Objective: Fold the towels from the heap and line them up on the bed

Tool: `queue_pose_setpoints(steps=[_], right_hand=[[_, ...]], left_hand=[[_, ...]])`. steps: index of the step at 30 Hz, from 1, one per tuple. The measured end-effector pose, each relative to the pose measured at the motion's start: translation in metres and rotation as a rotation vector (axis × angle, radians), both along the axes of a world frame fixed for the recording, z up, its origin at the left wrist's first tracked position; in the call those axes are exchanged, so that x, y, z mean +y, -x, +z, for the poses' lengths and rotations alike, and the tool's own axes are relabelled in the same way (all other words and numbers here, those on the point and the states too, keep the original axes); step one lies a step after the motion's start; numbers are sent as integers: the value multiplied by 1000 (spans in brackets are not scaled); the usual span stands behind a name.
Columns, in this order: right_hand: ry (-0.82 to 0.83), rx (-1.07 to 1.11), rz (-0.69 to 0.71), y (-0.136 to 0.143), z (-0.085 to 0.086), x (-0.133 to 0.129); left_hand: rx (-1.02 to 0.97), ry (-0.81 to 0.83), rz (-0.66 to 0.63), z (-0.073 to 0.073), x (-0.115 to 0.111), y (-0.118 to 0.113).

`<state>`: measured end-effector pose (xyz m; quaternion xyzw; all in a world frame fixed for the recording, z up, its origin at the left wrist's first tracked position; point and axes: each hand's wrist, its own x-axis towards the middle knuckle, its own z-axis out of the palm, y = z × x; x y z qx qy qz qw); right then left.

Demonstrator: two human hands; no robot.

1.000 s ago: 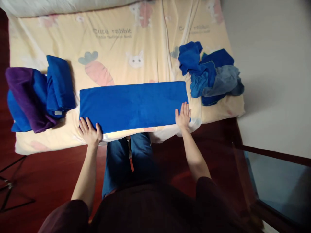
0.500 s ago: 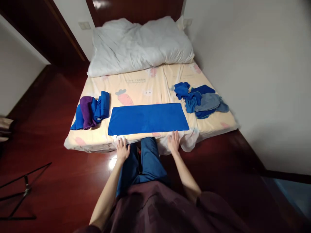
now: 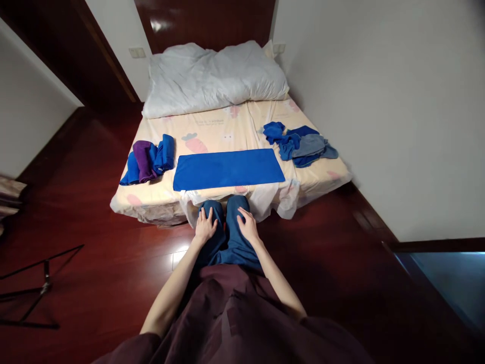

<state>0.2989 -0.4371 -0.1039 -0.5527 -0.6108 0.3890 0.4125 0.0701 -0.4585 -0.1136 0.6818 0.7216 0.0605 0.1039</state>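
My left hand [image 3: 206, 225] rests on one knee of my blue trousers [image 3: 234, 241], its fingers spread and holding nothing. On the other knee lies my right hand [image 3: 248, 225], fingers apart and likewise holding nothing. Just beyond my knees a blue cloth [image 3: 228, 169] lies flat as a long rectangle near the bed's front edge. To its left sit rolled cloths, a purple one [image 3: 143, 161] among blue ones [image 3: 165, 152]. A loose, crumpled heap of blue cloths [image 3: 290, 144] with a grey-blue one [image 3: 310, 145] lies to the right.
A white pillow or quilt [image 3: 215, 77] spans the head of the bed [image 3: 151, 199], which has a carrot-print sheet. Black stand legs [image 3: 46, 288] are on the red floor [image 3: 125, 263] at left. A white wall [image 3: 371, 111] runs along the right.
Both hands have moved back from the bed's front edge, inward onto my knees. The view has shifted slightly. The cloths on the bed look the same.
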Motion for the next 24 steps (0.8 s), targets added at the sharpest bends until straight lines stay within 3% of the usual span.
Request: queue_pose_setpoints(steps=[4,9,14,24], right_hand=[[161,335,29,16,5,19],[364,911,-165,-2,-2,54],[438,948,-171,2,-5,68],[592,1128,-94,60,-5,102]], left_hand=[[59,44,-17,18,0,-12],[120,-17,-31,22,-22,-34],[128,-53,-61,21,-37,-43],[96,-45,62,14,-23,-6]])
